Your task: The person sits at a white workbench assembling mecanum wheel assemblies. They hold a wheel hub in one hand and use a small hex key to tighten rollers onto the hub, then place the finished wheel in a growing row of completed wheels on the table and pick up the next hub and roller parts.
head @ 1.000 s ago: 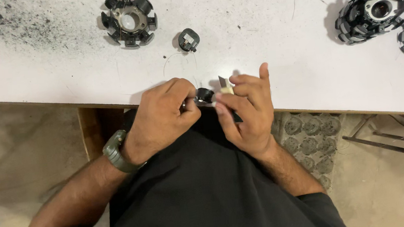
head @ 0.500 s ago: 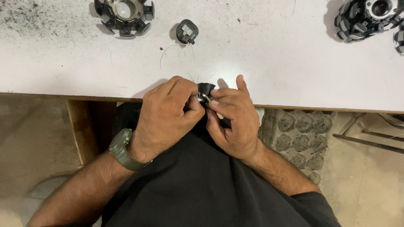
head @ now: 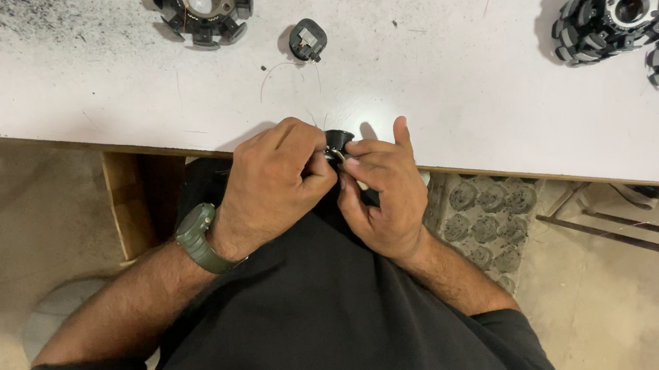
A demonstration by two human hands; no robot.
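Note:
Both hands meet at the near edge of the white table [head: 432,76], just above my lap. My left hand [head: 276,181], with a green watch on the wrist, and my right hand [head: 379,192] pinch one small black part [head: 336,141] between their fingertips. Most of the part is hidden by the fingers; a bit of metal shows on it. A similar small black part [head: 307,40] lies alone on the table farther out.
A black toothed ring with a metal hub [head: 201,7] lies at the far middle of the table. Several more such rings [head: 629,7] are piled at the far right. Dark dust covers the far left. Below the table is a metal rack [head: 628,235].
The view has drifted so the table objects sit higher in frame. My right hand's fingers have curled in closer over the small part; both hands keep hold of it.

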